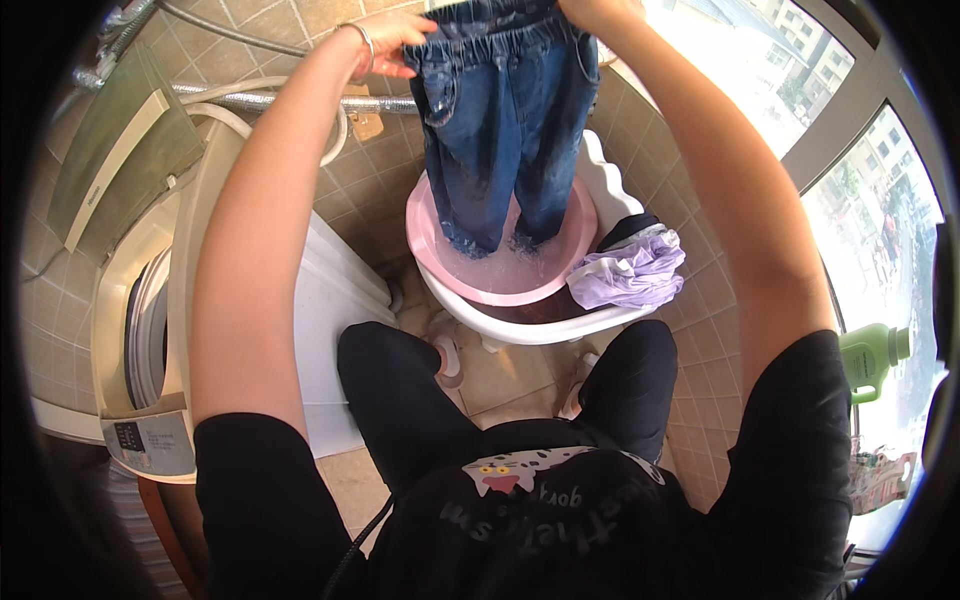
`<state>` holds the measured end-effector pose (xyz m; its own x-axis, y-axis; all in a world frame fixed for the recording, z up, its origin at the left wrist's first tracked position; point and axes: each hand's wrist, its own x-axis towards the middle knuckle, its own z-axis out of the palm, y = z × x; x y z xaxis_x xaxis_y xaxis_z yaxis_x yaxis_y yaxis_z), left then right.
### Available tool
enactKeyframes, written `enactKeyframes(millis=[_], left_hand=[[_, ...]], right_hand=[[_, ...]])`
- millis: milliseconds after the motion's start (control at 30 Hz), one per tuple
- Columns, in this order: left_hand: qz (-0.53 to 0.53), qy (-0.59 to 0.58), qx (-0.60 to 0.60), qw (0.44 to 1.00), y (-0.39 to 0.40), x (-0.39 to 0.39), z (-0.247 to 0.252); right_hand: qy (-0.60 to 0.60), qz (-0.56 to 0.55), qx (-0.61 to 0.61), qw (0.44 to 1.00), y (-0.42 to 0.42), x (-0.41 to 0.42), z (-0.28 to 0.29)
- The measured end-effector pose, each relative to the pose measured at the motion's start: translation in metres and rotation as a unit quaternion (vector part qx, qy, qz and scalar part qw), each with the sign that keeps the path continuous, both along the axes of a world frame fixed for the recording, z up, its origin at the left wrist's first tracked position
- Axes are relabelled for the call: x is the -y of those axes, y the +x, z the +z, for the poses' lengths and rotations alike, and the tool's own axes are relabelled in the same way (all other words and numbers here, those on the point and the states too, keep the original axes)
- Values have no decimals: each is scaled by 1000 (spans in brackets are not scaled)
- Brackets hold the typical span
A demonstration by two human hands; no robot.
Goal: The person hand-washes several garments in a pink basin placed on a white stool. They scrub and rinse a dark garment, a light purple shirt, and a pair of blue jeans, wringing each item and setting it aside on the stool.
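Observation:
A pair of wet blue denim trousers (480,135) hangs upright by its elastic waistband, the lower legs dipping into cloudy water in a pink plastic basin (426,255). At the left end of the waistband is my left hand (386,43), its thumb and fingers around the edge. My right hand (592,9) grips the opposite end, partly cut off by the top of the picture. The basin rests in a white plastic tub (517,331) with a wavy raised back. A crumpled lilac garment (634,271) lies over the tub's right rim, with dark cloth behind it.
At left stands a top-loading washing machine (139,420) with its lid (120,172) raised. Hoses (225,30) run along the tiled wall behind. A green plastic bottle (870,360) stands by the window at right. My knees flank the tub's near side.

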<state>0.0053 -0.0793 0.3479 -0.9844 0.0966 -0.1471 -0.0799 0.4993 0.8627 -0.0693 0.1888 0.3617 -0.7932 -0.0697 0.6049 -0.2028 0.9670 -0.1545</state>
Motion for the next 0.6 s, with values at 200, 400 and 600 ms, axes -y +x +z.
enactKeyframes(millis=[200,400,600], left_hand=[[-40,-226,126,965,-24,-18,-234],[58,-403,98,908,11,-106,-358],[5,-520,112,847,-21,-115,-433]], right_hand=[[67,41,334,939,8,-10,-224],[55,21,325,944,36,47,-383],[95,-21,212,972,32,68,-477]])
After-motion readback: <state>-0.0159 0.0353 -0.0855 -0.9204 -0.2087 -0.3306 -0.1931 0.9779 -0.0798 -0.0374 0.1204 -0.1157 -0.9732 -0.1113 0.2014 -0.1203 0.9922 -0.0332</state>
